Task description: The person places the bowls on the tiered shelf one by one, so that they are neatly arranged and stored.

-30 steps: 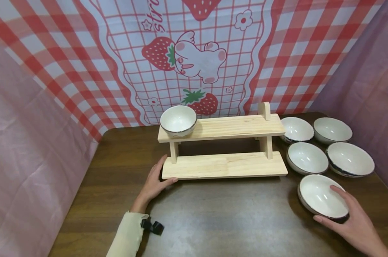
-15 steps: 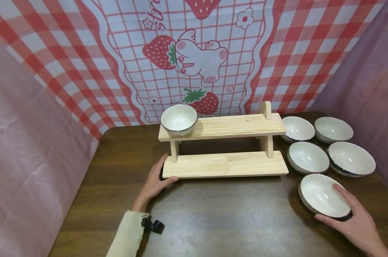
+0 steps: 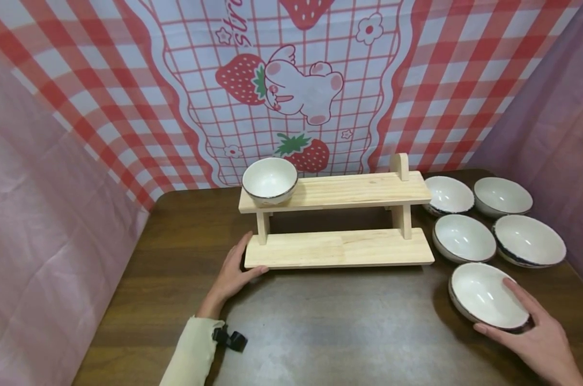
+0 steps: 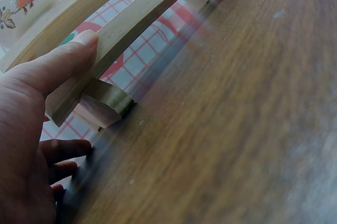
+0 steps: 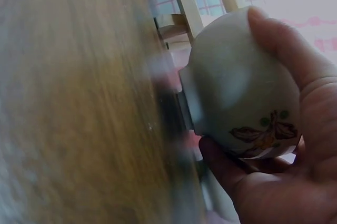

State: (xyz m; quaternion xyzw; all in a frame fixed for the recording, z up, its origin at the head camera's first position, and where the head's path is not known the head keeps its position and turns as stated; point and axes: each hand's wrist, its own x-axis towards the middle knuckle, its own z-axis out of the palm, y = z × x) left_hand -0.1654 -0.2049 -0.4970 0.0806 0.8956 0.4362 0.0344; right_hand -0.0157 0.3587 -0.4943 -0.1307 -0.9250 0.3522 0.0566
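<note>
One bowl (image 3: 484, 295) in the right hand (image 3: 542, 332), in front of and off the right end of the wooden shelf (image 3: 339, 249).
From where I stand, the wooden shelf's long axis runs left-right; right hand clamps the bowl, thumb against its outer wall. Left hand (image 3: 230, 276), well apart, rests at the left end, thumb and fingers spread.

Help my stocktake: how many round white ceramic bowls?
6: one bowl on the pale wooden two-tier shelf, another in the right hand, four others beyond it; some may hide.
</note>
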